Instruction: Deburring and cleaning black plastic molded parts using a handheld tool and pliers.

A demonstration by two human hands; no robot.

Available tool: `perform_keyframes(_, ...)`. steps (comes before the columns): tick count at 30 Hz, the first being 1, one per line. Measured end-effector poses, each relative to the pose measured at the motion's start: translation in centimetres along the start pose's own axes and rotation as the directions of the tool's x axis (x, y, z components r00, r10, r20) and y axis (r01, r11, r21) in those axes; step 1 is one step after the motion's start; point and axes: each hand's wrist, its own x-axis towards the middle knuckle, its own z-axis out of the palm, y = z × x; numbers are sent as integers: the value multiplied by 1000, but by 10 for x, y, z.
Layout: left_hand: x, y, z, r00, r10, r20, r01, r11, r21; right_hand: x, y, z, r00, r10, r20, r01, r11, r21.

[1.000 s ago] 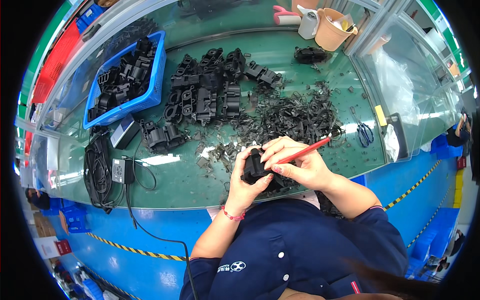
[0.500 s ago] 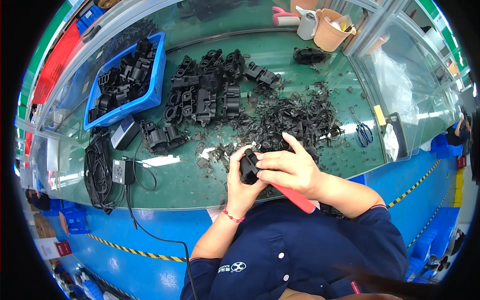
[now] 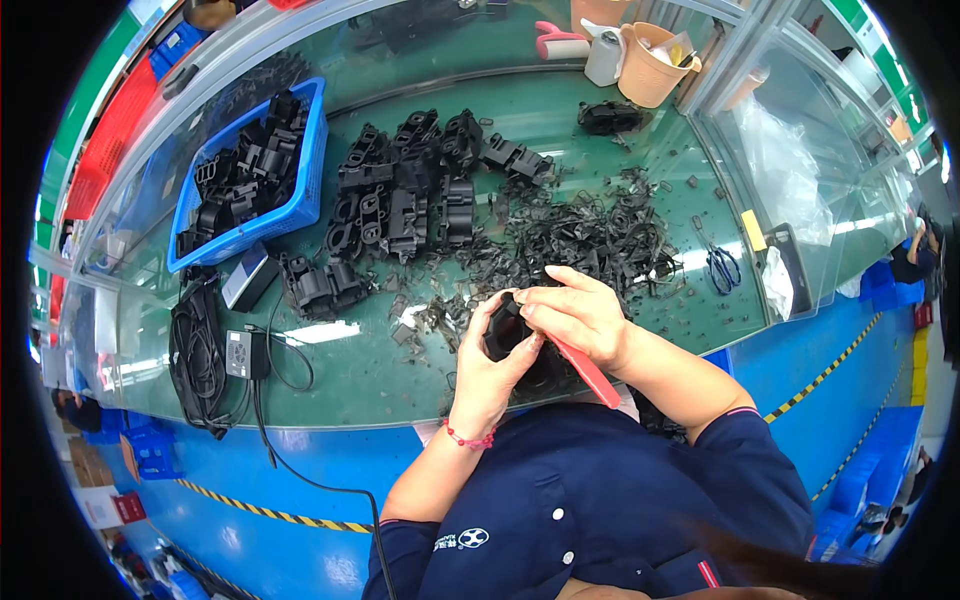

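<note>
My left hand (image 3: 487,372) is closed around a black molded plastic part (image 3: 506,330) above the table's near edge. Pressed against the part from the right is my right hand (image 3: 582,318), its fingers bent over the top. A red-handled tool (image 3: 588,374) sticks out below the right palm and slants toward my body. The fingers hide its working end, so its kind does not show. Beyond both hands lies a heap of black plastic scraps (image 3: 590,240). Several similar black parts (image 3: 405,215) stand grouped to the left of that heap.
A blue basket (image 3: 318,165) holding black parts stands far left. Near it are a power adapter (image 3: 243,352) and bundled black cables (image 3: 195,350). Dark-handled scissors (image 3: 722,270) lie right. A tan bucket (image 3: 648,80) and a white bottle (image 3: 604,58) stand at the back.
The black part has turned in my left hand, and its dark opening now shows. My right hand has shifted slightly left, and the red handle slants more steeply.
</note>
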Motion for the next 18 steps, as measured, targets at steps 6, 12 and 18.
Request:
perform_keyframes(6, -21, -2, -1, 880, -328, 342, 451, 804, -388, 17, 37, -32, 786, 488, -380, -480, 869, 123)
perform_keyframes(12, 1, -8, -13, 993, -11, 119, 51, 939, -339, 20, 25, -27, 842, 526, -123, -433, 793, 428)
perform_keyframes(18, 3, -15, -20, 977, 209, -43, -213, 963, -163, -2, 6, -14, 807, 590, -25, -538, 753, 378)
